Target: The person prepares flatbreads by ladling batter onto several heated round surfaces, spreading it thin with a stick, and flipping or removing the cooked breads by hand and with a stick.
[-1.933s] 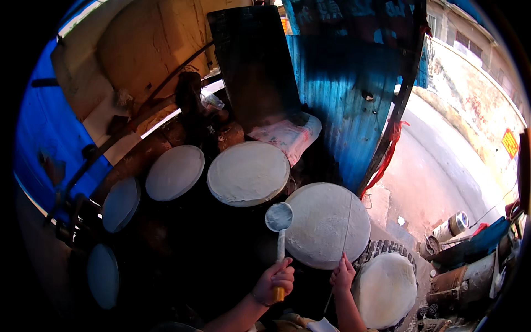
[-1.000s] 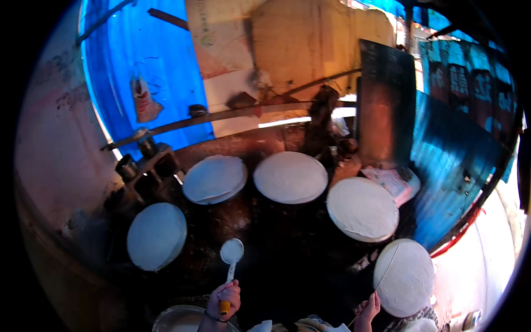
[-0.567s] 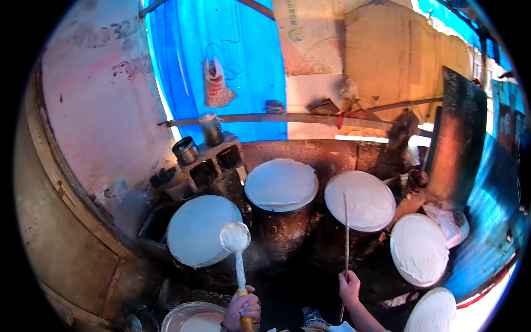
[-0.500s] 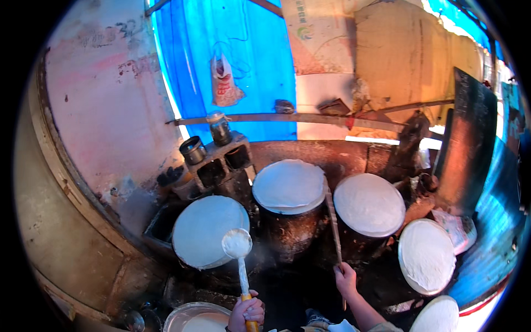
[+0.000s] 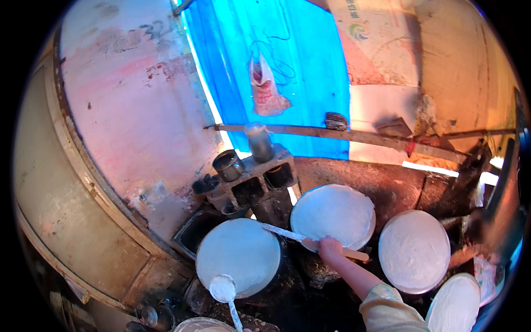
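My right hand (image 5: 331, 249) is closed around a long flat wooden spatula (image 5: 285, 232), its far part coated white. The tip reaches to the right rim of the left round griddle (image 5: 238, 254), which bears a pale, batter-like layer. The hand itself is at the near edge of the middle griddle (image 5: 332, 213), coated the same way. A ladle (image 5: 223, 288) with a white-smeared bowl appears over the near edge of the left griddle. Its handle runs down out of the picture, and my left hand is hidden below the lower edge.
Two more white-coated griddles (image 5: 415, 252) (image 5: 454, 307) stand to the right. A basin rim (image 5: 202, 321) shows at the lower edge. Behind the left griddle, hollow blocks (image 5: 249, 188) carry a metal pot (image 5: 228, 165) and a jar (image 5: 259, 143). A bag (image 5: 266, 91) hangs on the blue wall.
The view has shifted left. My right hand has swung the spatula from upright between the middle and right griddles to lying leftward. My left hand has dropped out of view.
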### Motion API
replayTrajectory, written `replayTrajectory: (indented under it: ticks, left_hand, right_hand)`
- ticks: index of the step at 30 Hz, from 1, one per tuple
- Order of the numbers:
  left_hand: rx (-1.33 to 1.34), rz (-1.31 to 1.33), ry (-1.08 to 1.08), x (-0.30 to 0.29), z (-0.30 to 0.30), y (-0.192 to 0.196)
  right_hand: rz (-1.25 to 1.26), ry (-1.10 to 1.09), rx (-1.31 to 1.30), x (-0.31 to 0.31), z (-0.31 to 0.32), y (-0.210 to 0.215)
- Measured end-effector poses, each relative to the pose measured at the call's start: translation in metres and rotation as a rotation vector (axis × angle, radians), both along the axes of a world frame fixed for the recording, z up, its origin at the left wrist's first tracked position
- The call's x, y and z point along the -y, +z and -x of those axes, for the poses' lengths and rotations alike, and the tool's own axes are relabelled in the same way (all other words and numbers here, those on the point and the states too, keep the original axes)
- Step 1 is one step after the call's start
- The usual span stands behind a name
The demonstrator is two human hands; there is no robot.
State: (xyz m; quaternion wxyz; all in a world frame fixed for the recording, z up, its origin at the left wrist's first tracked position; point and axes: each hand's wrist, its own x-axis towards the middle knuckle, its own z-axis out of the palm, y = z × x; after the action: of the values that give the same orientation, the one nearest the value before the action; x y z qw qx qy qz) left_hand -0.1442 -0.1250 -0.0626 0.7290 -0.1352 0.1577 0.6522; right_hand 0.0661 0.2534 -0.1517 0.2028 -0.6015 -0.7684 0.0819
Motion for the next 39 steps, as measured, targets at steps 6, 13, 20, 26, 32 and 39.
replayTrajectory:
  ticks: [6, 13, 20, 26, 32, 39]
  left_hand:
    - [0.023, -0.044, 0.043, 0.004, -0.002, -0.02]
    - [0.157, 0.039, -0.031, -0.012, 0.0, -0.003]
    - [0.064, -0.007, -0.38, -0.041, 0.006, 0.007]
    - [0.15, 0.034, -0.756, -0.056, -0.034, 0.003]
    - [0.326, 0.196, -1.056, -0.051, -0.086, -0.001]
    - [0.226, 0.084, -1.324, -0.001, -0.182, 0.026]
  right_hand:
    - [-0.329, 0.029, -0.095, -0.01, -0.027, 0.071]
    - [-0.473, -0.055, -0.304, 0.069, -0.06, 0.115]
    - [-0.3, -0.209, -0.342, 0.261, -0.096, 0.144]
    - [0.06, -0.467, -0.25, 0.4, -0.135, 0.165]
    - [0.086, -0.851, -0.098, 0.49, -0.17, 0.121]
    - [-0.577, -1.532, -0.357, 0.677, -0.226, 0.121]
